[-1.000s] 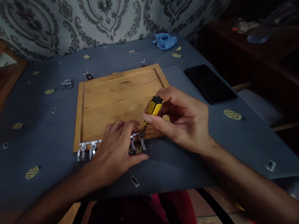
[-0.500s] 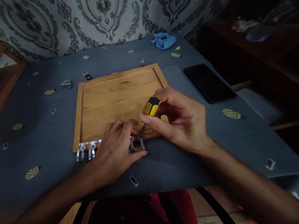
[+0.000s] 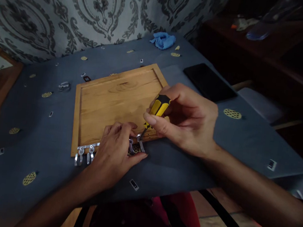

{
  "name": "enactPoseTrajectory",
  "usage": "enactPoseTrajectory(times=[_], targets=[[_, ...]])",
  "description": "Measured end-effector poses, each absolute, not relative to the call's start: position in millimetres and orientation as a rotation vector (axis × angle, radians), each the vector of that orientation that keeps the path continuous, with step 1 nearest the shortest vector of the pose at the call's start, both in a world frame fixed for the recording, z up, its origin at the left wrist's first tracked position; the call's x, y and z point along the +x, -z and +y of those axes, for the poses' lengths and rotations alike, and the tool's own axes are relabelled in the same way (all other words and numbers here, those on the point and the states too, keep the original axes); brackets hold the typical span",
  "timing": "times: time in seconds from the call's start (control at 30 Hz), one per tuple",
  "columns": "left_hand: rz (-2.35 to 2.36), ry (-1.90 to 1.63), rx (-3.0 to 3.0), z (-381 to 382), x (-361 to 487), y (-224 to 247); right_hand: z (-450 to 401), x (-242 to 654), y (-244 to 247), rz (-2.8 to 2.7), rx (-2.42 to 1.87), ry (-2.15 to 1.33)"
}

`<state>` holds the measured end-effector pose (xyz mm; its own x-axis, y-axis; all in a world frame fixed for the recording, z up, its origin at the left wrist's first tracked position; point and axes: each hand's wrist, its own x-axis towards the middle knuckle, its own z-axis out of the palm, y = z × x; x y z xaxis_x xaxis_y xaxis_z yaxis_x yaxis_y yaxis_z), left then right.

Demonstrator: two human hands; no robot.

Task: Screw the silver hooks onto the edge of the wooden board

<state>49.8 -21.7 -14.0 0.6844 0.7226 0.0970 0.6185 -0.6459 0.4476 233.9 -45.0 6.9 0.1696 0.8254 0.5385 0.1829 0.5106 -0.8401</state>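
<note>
A framed wooden board (image 3: 114,102) lies on the blue patterned cloth. Metal hooks (image 3: 90,153) line its near edge, and my left hand covers part of that row. My right hand (image 3: 188,121) grips a small yellow and black screwdriver (image 3: 159,107), now tilted, its tip at the top of the rightmost hook (image 3: 142,145). My left hand (image 3: 113,151) rests over the board's near edge, thumb and fingers around the hooks there; whether it pinches one is hard to see.
A black phone (image 3: 210,82) lies right of the board. Behind it is a crumpled blue cloth (image 3: 163,41). Loose metal hooks (image 3: 64,86) lie to the left. A patterned curtain hangs along the back, and dark furniture stands at the right.
The screwdriver has tilted, its handle leaning further right, as my right hand shifted slightly right. The whole view has moved a little. My left hand stays at the hooks.
</note>
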Motion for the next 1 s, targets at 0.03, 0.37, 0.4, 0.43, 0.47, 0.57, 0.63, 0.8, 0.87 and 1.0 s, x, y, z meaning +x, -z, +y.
enactPoseTrajectory(times=[0.03,0.37,0.4,0.43,0.47,0.57,0.63,0.8,0.87,1.0], targets=[[1.048,-0.379,2.52,-22,50,14,-45,234,-7,-1.367,-0.962,-0.598],[1.05,-0.397,2.555,-21,50,16,-43,234,-1,-1.452,-0.881,-0.667],[1.051,-0.394,2.556,-21,50,16,-42,234,-2,-1.463,-0.862,-0.698],[1.052,-0.394,2.56,-21,50,17,-42,235,-4,-1.477,-0.848,-0.723],[1.056,-0.396,2.566,-21,50,17,-42,236,-5,-1.495,-0.842,-0.739],[1.048,-0.407,2.589,-20,51,17,-41,240,-9,-1.587,-0.826,-0.761],[1.017,-0.416,2.598,-20,51,18,-41,243,-11,-1.617,-0.777,-0.818],[1.082,-0.387,2.568,-20,52,16,-41,244,-12,-1.535,-0.708,-1.025],[1.118,-0.353,2.542,-20,52,15,-42,243,-11,-1.482,-0.738,-1.078],[1.125,-0.331,2.519,-20,53,14,-43,237,-11,-1.334,-0.79,-1.165]])
